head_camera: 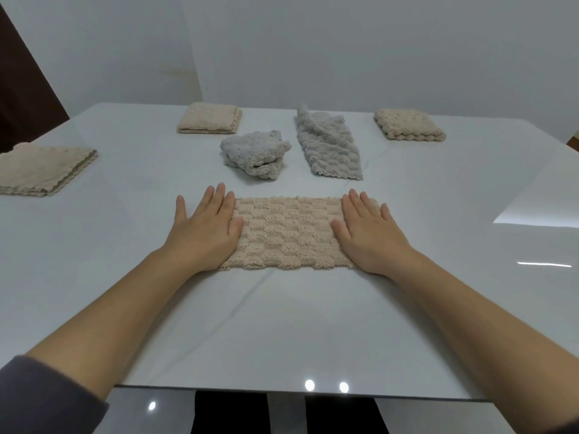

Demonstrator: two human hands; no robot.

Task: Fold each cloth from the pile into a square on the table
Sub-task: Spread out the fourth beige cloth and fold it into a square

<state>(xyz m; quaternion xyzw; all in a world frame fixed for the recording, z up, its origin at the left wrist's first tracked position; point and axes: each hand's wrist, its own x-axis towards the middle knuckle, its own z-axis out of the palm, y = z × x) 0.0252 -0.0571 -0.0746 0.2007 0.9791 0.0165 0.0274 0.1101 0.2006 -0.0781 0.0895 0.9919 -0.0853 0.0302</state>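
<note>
Fingers [219, 195] of both hands lie straight and slightly spread, pressed flat and gripping nothing. The left hand [205, 228] covers the left end of the beige cloth [286, 233], its outer fingers reaching past the cloth onto the bare counter [282, 324]. The right hand [368, 233] covers the right end. Both short edges are hidden under the palms, so the corners cannot be seen, and the number of layers in this wide band cannot be told.

The band lies at the middle of the counter. From it, a crumpled grey cloth [255, 153] sits near at 11 o'clock, bunched so that its shape is hard to read. A long grey cloth [329, 148] lies just beside it at 1 o'clock, its far end rumpled. Well apart at 10 o'clock is a folded beige square [210, 119], and at 2 o'clock a second folded square [409, 125]. At 9 o'clock a third folded square [44, 169] is cut off by the picture's left edge.

A dark sleeve [40, 399] shows only on the left arm, at the lower corner. The counter's right side runs out of view.
</note>
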